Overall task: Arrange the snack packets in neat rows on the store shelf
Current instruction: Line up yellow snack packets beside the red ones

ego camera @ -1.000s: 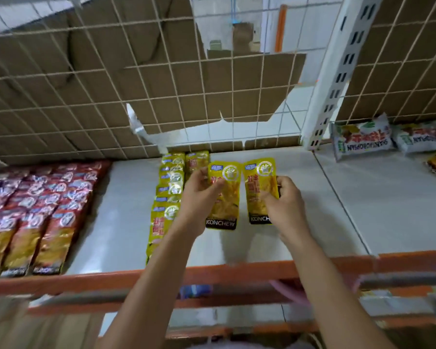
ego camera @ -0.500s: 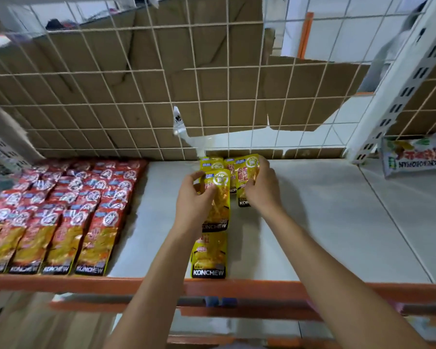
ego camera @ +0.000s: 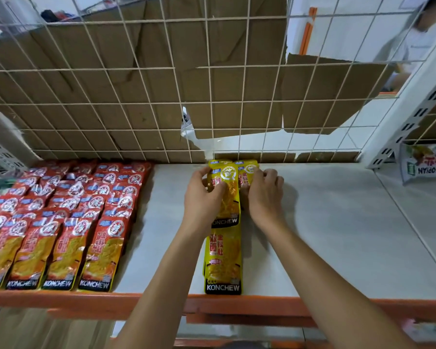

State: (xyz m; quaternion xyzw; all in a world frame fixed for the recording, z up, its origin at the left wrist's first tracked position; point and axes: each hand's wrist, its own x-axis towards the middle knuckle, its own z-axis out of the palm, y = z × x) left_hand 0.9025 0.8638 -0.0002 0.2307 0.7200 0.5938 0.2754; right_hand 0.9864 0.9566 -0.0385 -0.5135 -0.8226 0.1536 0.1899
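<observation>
1. Red packets [ego camera: 61, 222] look finished: several overlapped rows fill the left of the shelf [ego camera: 337, 235], fronts level at the orange lip.
2. Yellow column begun mid-shelf. Front yellow packet [ego camera: 223, 260] lies at the lip; others overlap back toward the wire grid [ego camera: 136, 96].
3. Left hand [ego camera: 202, 195] grips a yellow packet [ego camera: 227, 197] by its left edge, thumb on its face, over that column.
4. Right hand [ego camera: 264, 195] pinches a second yellow packet [ego camera: 247, 172] just beside it, at the back.
5. Judgement: well under half done; the shelf right of the yellows is bare.
6. Hidden: the packet count under the hands. The green-and-white packet [ego camera: 425, 165] and the leftmost reds are cut off.
</observation>
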